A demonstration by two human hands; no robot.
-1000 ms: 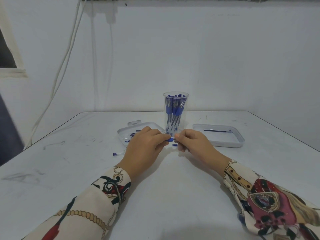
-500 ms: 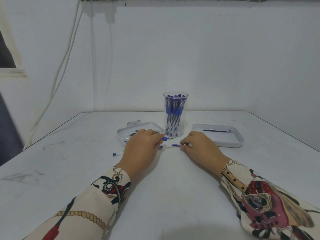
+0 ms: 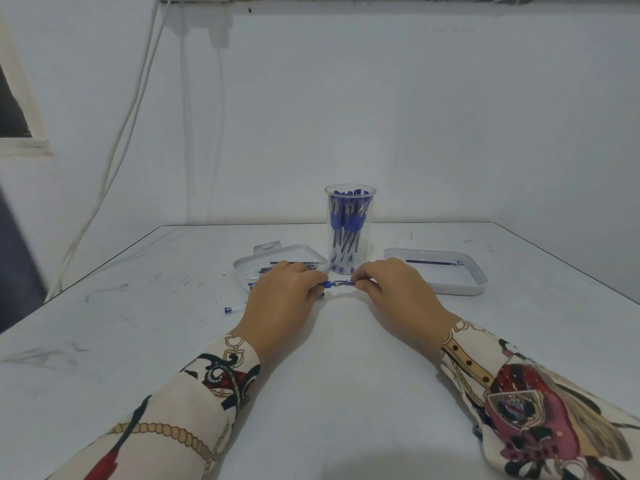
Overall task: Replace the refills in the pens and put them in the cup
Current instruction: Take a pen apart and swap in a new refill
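Hands are meeting low over the table (image 3: pixel 329 375): the left hand (image 3: pixel 282 299) is pinching the pen (image 3: pixel 337 283), the right hand (image 3: pixel 398 292) gripping its tip end. Keeping both parts aligned should help; the cup (image 3: pixel 349 230) is standing just beyond.

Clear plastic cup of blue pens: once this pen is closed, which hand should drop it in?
Probably the left hand: it grips the blue pen's body, while the right hand only pinches its tip end. The clear plastic cup stands just behind both.
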